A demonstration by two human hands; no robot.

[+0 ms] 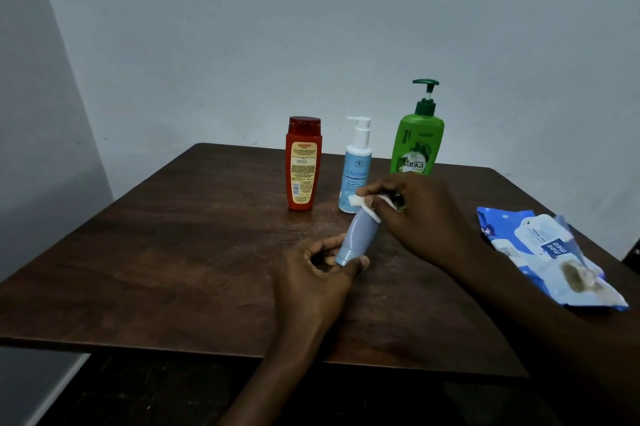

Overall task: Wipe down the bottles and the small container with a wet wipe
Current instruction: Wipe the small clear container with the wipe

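Head view:
- A dark brown wooden table (166, 273) is standing before a pale grey-blue wall (311, 27).
- A small grey-blue plastic tube (360, 233) is being held tilted over the middle of the table, its pale blue cap pointing toward the near edge and its other end pointing toward the far edge.
- The left hand (317, 273) is gripping the cap end of the tube, pinching it between curled fingers and thumb.
- The right hand (424, 214) is pinching a white wet wipe (367, 209) with its fingertips, pressing it around the tube's far end.
- An orange-red plastic bottle with a red flip cap (303, 167) is standing upright near the far edge, leftmost in a row of three.
- A light blue plastic bottle with a white pump (356, 173) is standing upright just right of it, its base partly hiding behind the wipe.
- A green plastic bottle with a dark green pump (418, 145) is standing upright at the right of the row, its lower part hiding behind the right hand.
- A blue and white soft pack of wipes (550, 254) is lying flat by the right edge, well apart from the bottles.
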